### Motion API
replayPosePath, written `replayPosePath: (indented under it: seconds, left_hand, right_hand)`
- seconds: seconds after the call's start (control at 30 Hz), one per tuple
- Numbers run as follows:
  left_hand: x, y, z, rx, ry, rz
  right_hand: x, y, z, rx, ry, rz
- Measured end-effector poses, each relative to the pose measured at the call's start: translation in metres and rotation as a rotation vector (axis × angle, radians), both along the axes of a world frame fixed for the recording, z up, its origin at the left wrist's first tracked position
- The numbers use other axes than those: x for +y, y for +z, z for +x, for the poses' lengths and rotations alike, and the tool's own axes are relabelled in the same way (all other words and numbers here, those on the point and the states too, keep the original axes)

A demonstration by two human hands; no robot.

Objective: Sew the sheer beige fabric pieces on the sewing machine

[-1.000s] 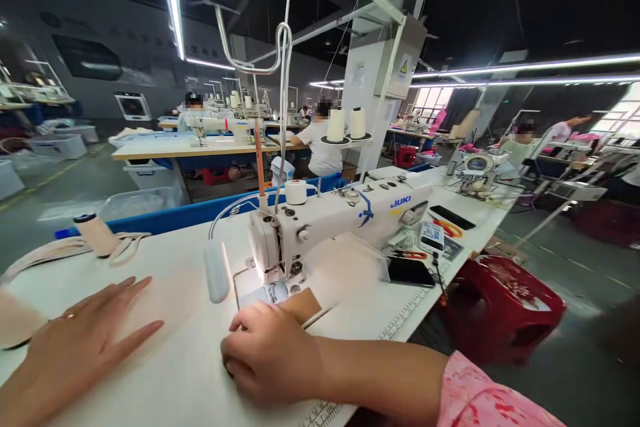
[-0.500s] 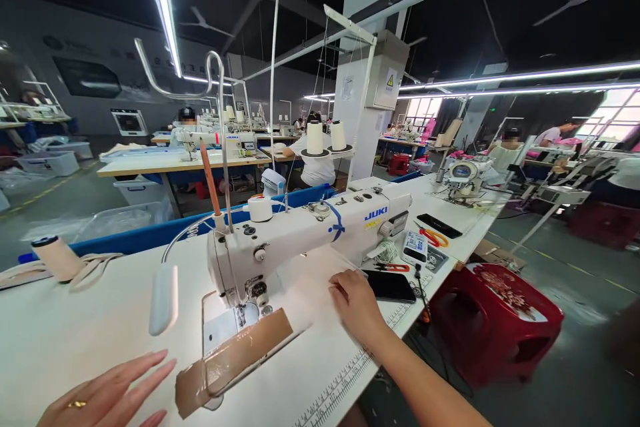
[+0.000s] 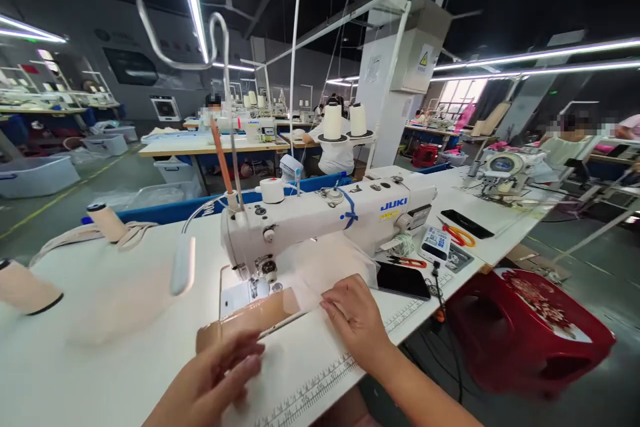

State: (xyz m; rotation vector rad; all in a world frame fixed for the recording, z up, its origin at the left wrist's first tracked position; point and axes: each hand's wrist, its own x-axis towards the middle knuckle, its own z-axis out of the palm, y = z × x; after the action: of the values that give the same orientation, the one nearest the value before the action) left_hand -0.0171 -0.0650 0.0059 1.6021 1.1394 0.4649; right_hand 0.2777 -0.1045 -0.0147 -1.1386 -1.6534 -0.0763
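tan fabric strip (image 3: 250,320) lies flat on sewing table (image 3: 100,347) under juki machine (image 3: 320,220) presser foot; left hand (image 3: 210,380) fingers loosely curled over near end, right hand (image 3: 355,320) open, flat beside it; looks thin, limp, light; best pinched at near edge

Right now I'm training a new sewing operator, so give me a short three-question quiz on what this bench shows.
1. True or false: the right hand rests flat on the table beside the phone.
2. Which lies under the needle of the sewing machine? A) red scissors B) a tan strip C) a thread cone
3. Fill in: the left hand reaches toward the near end of the ____.

Key
1. True: its palm is down, left of the phone.
2. B: the strip runs from the needle plate toward the person.
3. Strip: the hand is blurred, so contact cannot be told.
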Motion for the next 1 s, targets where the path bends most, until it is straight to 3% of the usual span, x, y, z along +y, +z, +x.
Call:
replayPosePath:
  seconds: [0.07, 0.13, 0.27, 0.4, 0.53, 0.7, 0.87, 1.0]
  left_hand:
    - [-0.006, 0.015, 0.022, -0.206, 0.141, -0.261]
    - [-0.008, 0.022, 0.035, -0.321, 0.205, -0.334]
    - [-0.011, 0.023, 0.036, -0.336, 0.261, -0.244]
    - [-0.02, 0.025, 0.029, -0.342, 0.21, -0.179]
    - [-0.022, 0.03, 0.015, -0.278, 0.221, -0.139]
    - [-0.011, 0.023, -0.025, -0.17, 0.312, -0.225]
    - [-0.009, 0.011, -0.042, -0.189, 0.351, -0.316]
    - [-0.014, 0.012, -0.037, -0.195, 0.342, -0.253]
  right_hand:
    - [-0.012, -0.001, -0.018, -0.071, 0.091, 0.014]
    - [-0.022, -0.002, -0.031, -0.16, 0.17, -0.015]
    - [-0.028, 0.0, -0.047, -0.133, 0.304, -0.256]
    - [-0.019, 0.007, -0.063, 0.013, 0.336, -0.506]
    - [-0.007, 0.005, -0.072, -0.139, 0.342, -0.512]
    - [-0.012, -0.001, -0.047, -0.276, 0.157, -0.414]
    - [0.005, 0.006, 0.001, -0.165, 0.155, -0.464]
    - [0.027, 0.025, 0.038, -0.022, -0.187, -0.321]
